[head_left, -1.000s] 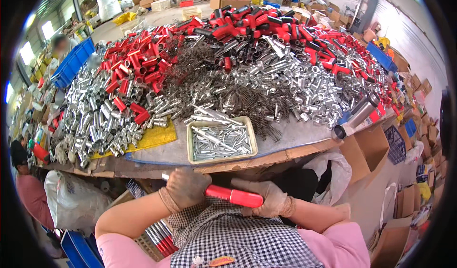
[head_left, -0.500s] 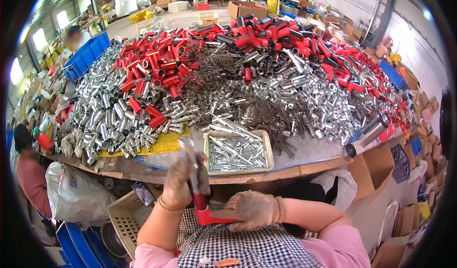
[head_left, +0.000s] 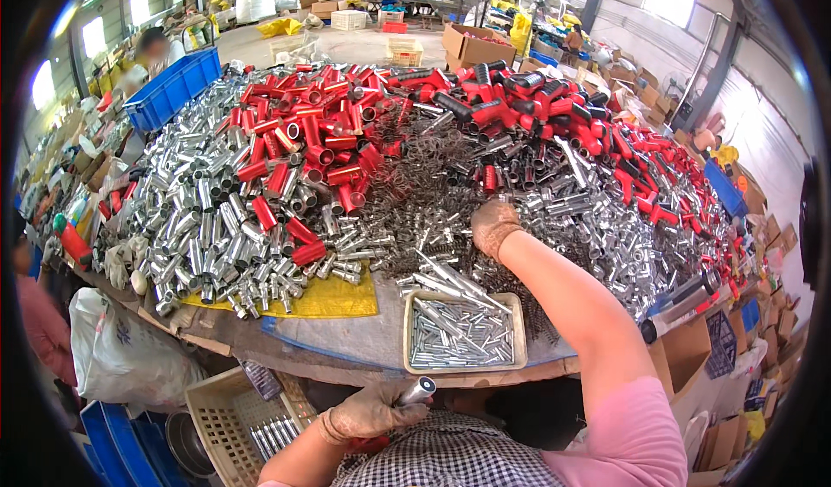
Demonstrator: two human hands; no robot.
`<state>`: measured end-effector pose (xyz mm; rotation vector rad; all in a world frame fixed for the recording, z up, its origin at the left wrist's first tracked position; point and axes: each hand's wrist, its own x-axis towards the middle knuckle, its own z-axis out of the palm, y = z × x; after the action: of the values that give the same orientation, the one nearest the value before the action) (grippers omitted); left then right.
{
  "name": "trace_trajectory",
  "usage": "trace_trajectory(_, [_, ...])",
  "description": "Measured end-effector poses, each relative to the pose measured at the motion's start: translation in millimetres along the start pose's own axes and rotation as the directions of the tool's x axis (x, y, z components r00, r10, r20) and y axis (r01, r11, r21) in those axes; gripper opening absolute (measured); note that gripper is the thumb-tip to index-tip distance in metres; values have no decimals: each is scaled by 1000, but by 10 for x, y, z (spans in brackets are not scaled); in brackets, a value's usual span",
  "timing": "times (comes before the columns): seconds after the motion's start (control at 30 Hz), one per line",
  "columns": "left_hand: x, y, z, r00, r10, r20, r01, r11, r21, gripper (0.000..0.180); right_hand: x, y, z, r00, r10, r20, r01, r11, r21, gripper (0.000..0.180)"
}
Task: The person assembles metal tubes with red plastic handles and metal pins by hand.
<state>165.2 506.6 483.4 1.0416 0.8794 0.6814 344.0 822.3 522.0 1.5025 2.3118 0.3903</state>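
Note:
Low in front of my body, my left hand (head_left: 376,412), in a dirty work glove, is closed around a red tool with a silver tube (head_left: 419,391). The tube's round end sticks out past the thumb, and a bit of red shows under the palm. My right hand (head_left: 496,225), also gloved, is stretched out over the table into the heap of dark coil springs (head_left: 428,162) and silver fittings. Its fingers are hidden behind the back of the hand. Between the hands, at the table edge, stands a cream tray (head_left: 465,369) of thin silver rods (head_left: 450,327).
Silver tubes (head_left: 203,210) and red sleeves (head_left: 333,132) are heaped at left; red-and-black pistol-grip handles (head_left: 537,110) at the back right. A yellow sheet (head_left: 338,298) lies under the near left edge. Below stands a cream crate (head_left: 212,409) holding silver tubes. Another person (head_left: 43,314) is at far left.
My right hand has left the red handle and reached forward to the heap. My left hand has dropped toward my lap, with the tool now tilted. The view has shifted, showing tubes in the crate.

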Motion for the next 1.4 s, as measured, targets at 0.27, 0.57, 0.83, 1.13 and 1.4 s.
trace_trajectory(0.27, [-38,8,-54,987,161,-11,-161,986,39,53,-541,213,-287,970,-66,-233,155,910,386,24])
trace_trajectory(0.57, [192,214,345,943,312,118,-332,845,420,62,-2393,-135,-297,609,-597,-522,682,59,729,24])
trace_trajectory(0.83, [308,124,461,970,149,194,-236,777,584,51,-2592,-131,-168,543,-688,-481,838,482,256,26])
trace_trajectory(1.13, [364,78,257,921,336,197,-389,814,430,42,-2377,-138,-126,542,-558,-628,813,162,559,32])
trace_trajectory(1.4, [321,261,234,906,422,28,-379,781,496,34,-1882,-66,-287,564,-750,-347,588,69,806,45])
